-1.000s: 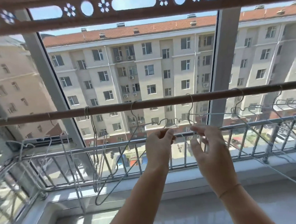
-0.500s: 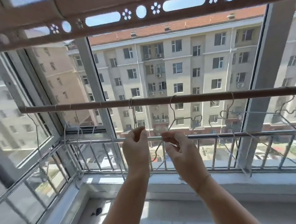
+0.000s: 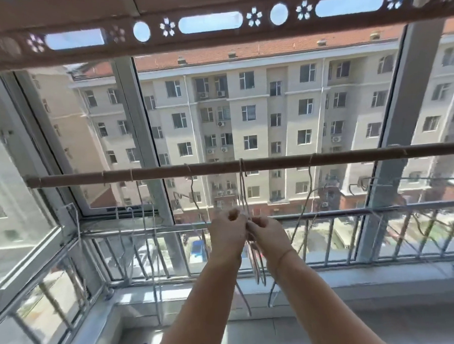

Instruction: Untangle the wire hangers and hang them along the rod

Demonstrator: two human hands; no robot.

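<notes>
Wire hangers [image 3: 243, 194] of thin grey metal hang as one tight bundle from a single spot on the rod [image 3: 168, 172]. Their strands run straight down between my two grips and end in narrow rounded loops below the wrists. I cannot count how many are in the bundle, because the strands blur together. The left grip [image 3: 228, 236] and the right grip [image 3: 268, 235] meet knuckle to knuckle below the rod, each with fingertips pinched closed on strands of that bundle.

The rod is a smooth, round brown bar, level across the window. Along it I count six places where wire hooks over: two near its left end, one left of the bundle, the bundle itself, and two to the right. A few more pale wires dangle on the left by the metal railing [image 3: 328, 214], whose bars are shiny and round. Above, a brown valance [image 3: 213, 38] has cut-out ovals, circles and five-petal flowers.
</notes>
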